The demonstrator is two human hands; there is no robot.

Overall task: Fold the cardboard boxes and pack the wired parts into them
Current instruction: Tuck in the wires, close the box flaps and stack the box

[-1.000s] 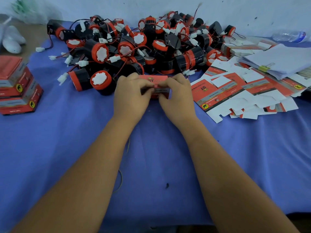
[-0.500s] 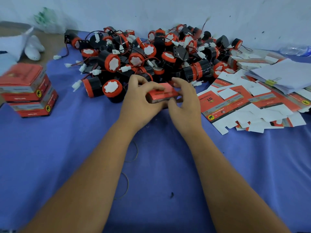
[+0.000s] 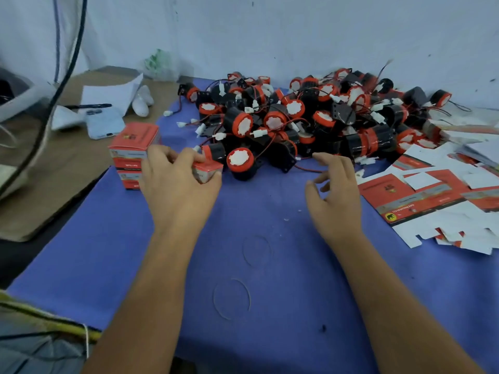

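Left hand: grips a small folded red box from above, fingers curled over its top, thumb at its right end; the box sits just right of the stacked boxes
Right hand: holds nothing; fingers loosely bent above the blue cloth, just in front of the parts
Stacked boxes: red and grey, at the cloth's left edge; the lower one partly hidden by the left hand; side print too blurred to read
Wired parts: heap of black cylinders with red rims, white caps, red-black leads and white plugs, at the back of the desk
Flat cartons: unfolded, right side, cut off by the frame; a yellow round badge with a dark animal figure shows; the lettering is unreadable
Far left: a phone, a pen on paper; dark cables blurred
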